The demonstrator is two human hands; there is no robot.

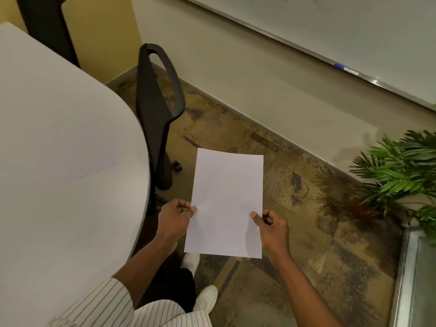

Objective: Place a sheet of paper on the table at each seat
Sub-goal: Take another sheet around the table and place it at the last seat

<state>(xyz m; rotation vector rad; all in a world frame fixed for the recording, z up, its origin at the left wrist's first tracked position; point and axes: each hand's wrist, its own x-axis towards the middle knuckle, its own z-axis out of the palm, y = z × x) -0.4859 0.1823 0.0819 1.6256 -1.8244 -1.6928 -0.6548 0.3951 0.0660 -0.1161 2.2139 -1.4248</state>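
Observation:
I hold a blank white sheet of paper [227,201] flat over the floor, to the right of the table. My left hand [175,219] pinches its left edge and my right hand [271,226] pinches its right edge. The white rounded table [59,114] fills the left of the view. Another white sheet [87,159] lies on it near the edge, faint against the top. A black office chair [158,107] stands pushed against the table's curved edge, just beyond my left hand.
A second dark chair back [44,24] stands at the far left behind the table. A whiteboard with a blue marker [342,67] on its ledge hangs on the wall. A green potted plant [401,171] stands at right. Patterned floor lies between chair and wall.

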